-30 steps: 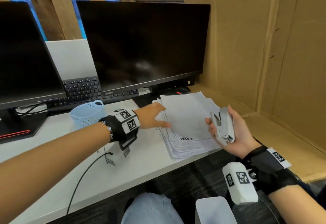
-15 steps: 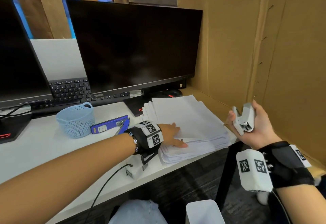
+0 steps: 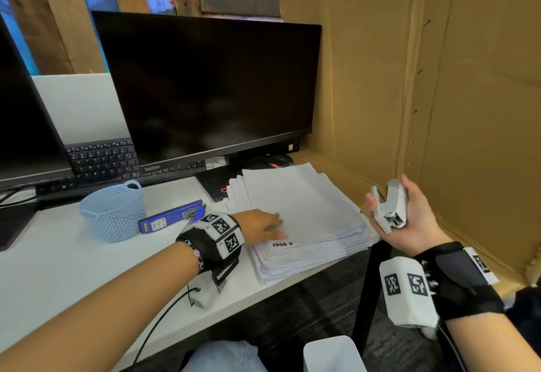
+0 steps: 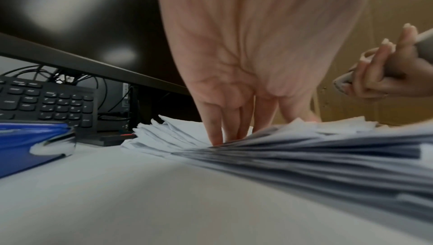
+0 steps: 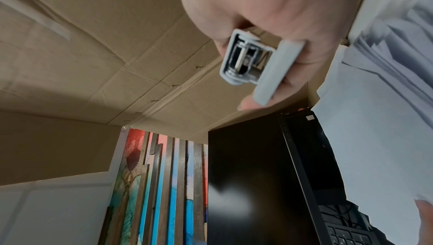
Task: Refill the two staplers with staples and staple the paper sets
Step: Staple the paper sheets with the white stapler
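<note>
A thick, loosely fanned paper stack (image 3: 310,207) lies on the right end of the white desk (image 3: 73,269); a lower sheet reads "PAGE 5". My left hand (image 3: 276,225) rests on the stack's left edge with straight fingers, and in the left wrist view its fingertips (image 4: 218,137) touch the sheet edges (image 4: 304,152). My right hand (image 3: 385,196) hovers off the desk's right end and grips a small white stapler (image 3: 390,210), whose metal inside shows in the right wrist view (image 5: 253,63). A blue stapler (image 3: 172,216) lies on the desk left of my left wrist.
A light blue basket (image 3: 114,210) stands left of the blue stapler. Two dark monitors (image 3: 205,87) and a black keyboard (image 3: 102,160) fill the back of the desk. A cardboard wall (image 3: 439,78) closes the right side. A thin cable (image 3: 164,316) hangs over the front edge.
My right hand carried the white stapler rightwards, off the paper stack and past the desk's end. My left hand slid a little along the stack's left edge. The head view shifted.
</note>
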Tool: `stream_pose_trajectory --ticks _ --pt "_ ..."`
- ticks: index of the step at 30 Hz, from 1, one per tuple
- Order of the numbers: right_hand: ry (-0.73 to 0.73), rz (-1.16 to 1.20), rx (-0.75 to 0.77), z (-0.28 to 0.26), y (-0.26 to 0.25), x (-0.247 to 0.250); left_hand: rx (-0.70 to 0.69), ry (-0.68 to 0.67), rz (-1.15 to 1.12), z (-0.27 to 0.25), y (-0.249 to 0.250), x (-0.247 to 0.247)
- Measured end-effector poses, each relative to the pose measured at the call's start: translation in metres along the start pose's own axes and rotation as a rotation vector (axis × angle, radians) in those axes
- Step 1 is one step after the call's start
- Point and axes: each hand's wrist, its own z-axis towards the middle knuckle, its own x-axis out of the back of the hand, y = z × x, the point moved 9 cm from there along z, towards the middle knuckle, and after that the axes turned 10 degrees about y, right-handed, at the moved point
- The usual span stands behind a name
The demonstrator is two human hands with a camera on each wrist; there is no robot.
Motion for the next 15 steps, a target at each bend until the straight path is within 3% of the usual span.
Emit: stream_pose_trajectory --ticks 5,11,15 --pt "0.014 0.022 -0.017 0.002 0.003 0.001 0.006 -0.016 -0.045 -0.001 0.001 0.000" --pt "0.013 0.014 -0.047 0.007 0.011 0.001 -0.029 0.011 0.074 0.002 0.009 0.006" --pt "0.010 0.002 -0.051 0.007 0.014 -0.002 -0.024 0.102 0.121 0.005 0.006 0.012"
